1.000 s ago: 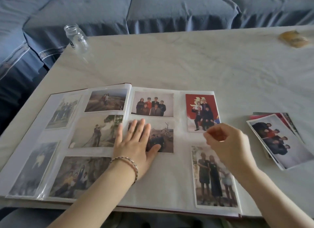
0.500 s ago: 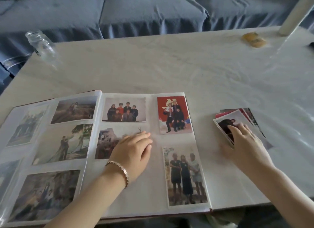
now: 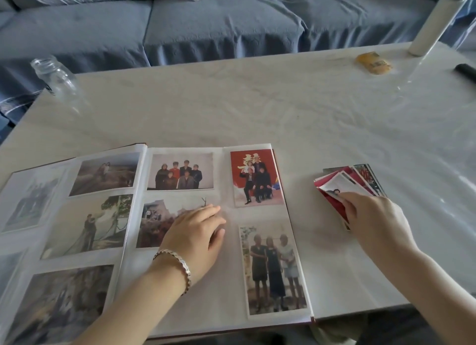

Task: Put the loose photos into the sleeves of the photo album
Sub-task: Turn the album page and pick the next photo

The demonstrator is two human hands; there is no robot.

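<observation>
Album glossy sleeves, R hand pinching fanned photos

Single head-worn wide-angle view, angled forward and down, close over the table near edge.

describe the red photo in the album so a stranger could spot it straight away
On the pale table, find the open photo album and its right-hand page. The red photo stands upright in that page's top right corner, above a tall photo of three people. It alone among the sleeved photos has a bright red backdrop.
</observation>
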